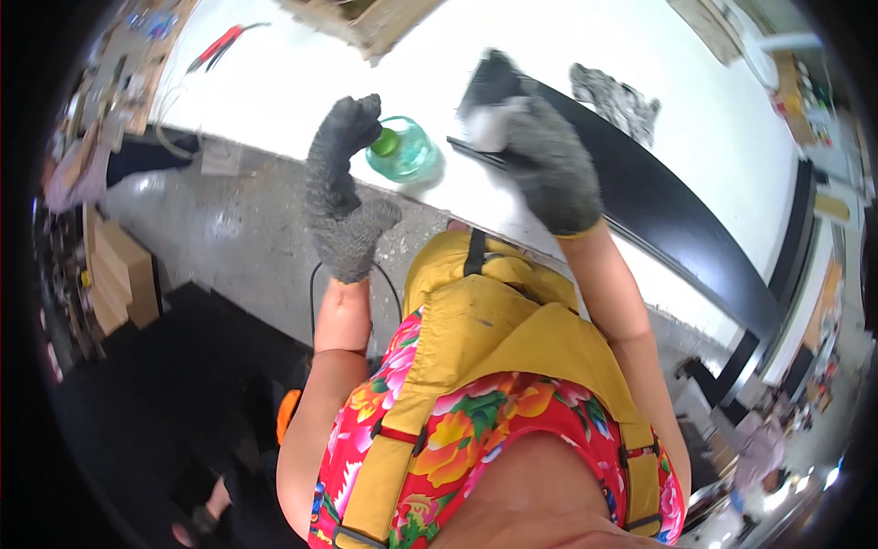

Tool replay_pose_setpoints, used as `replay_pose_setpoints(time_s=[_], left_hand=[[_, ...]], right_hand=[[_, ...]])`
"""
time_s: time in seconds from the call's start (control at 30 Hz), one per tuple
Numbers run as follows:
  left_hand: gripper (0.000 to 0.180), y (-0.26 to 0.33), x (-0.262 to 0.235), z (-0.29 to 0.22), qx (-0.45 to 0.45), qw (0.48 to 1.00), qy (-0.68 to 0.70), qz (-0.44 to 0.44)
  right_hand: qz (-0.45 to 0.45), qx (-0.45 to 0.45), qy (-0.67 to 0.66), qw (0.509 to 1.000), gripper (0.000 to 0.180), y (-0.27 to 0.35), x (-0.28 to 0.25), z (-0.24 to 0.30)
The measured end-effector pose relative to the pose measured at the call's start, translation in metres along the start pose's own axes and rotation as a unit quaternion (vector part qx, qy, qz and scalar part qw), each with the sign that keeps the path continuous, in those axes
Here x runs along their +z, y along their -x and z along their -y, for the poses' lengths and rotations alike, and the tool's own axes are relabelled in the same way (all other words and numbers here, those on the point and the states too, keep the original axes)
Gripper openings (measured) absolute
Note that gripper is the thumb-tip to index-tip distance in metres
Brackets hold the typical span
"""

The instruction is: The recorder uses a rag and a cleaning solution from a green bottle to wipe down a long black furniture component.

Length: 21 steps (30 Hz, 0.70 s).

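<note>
Head view: your left hand (334, 188), in a grey knit glove, is held at the near edge of the white worktable (283, 82). Its fingers are bent and its thumb stands apart from them; no object shows in its grasp. The fingertips are just beside a translucent green bottle (412, 156) with a green cap (385, 142). Contact between fingertips and cap cannot be confirmed from this angle. The bottle rests on the worktable, close to the near edge, between your two hands.

Your right hand (553, 169), gloved to match, is closed on a white wad (487, 126). Hand and wad are blurred, so the exact finger placement cannot be read. This hand is over the end of a long black panel (658, 201). The panel lies on the worktable and extends from your right hand toward the right side of the view.

Beyond the panel, a crumpled grey patterned cloth (617, 102) lies on the worktable. Red-handled pliers (219, 46) lie at the far left of the work surface. A wooden frame (380, 32) is at the far side, between your hands as viewed. You wear a yellow apron (485, 320) over a red floral top (457, 430).
</note>
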<state>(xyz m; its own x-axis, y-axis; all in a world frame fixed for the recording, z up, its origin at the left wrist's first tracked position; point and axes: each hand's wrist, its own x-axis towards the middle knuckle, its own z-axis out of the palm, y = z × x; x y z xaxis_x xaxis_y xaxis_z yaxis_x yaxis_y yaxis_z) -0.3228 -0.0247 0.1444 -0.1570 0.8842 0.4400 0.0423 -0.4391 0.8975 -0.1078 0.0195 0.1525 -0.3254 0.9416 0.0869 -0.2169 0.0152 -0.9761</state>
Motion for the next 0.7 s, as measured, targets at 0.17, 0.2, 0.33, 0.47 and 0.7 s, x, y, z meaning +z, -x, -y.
replay_pose_setpoints(time_s=[0.17,0.2,0.33,0.47,0.7], left_hand=[[0.097,-0.037,0.005,-0.017,-0.014,0.996,-0.054,0.074],[0.087,-0.045,0.008,-0.019,-0.057,0.995,-0.064,0.054],[0.081,-0.063,0.001,-0.008,-0.057,0.992,0.017,0.110],[0.076,-0.082,-0.001,0.009,-0.028,0.987,-0.032,0.152],[0.065,-0.138,-0.028,0.145,-0.196,0.944,-0.094,0.248]], right_hand=[[0.007,0.024,0.025,0.999,0.070,-0.027,0.042,-0.006],[-0.002,0.019,0.026,0.999,0.070,-0.030,0.040,-0.007],[-0.001,0.027,-0.046,0.999,0.075,-0.034,0.043,-0.004],[-0.003,0.026,-0.013,1.000,0.070,-0.031,0.025,0.002],[-0.062,0.024,0.653,0.754,0.074,-0.034,-0.189,-0.022]])
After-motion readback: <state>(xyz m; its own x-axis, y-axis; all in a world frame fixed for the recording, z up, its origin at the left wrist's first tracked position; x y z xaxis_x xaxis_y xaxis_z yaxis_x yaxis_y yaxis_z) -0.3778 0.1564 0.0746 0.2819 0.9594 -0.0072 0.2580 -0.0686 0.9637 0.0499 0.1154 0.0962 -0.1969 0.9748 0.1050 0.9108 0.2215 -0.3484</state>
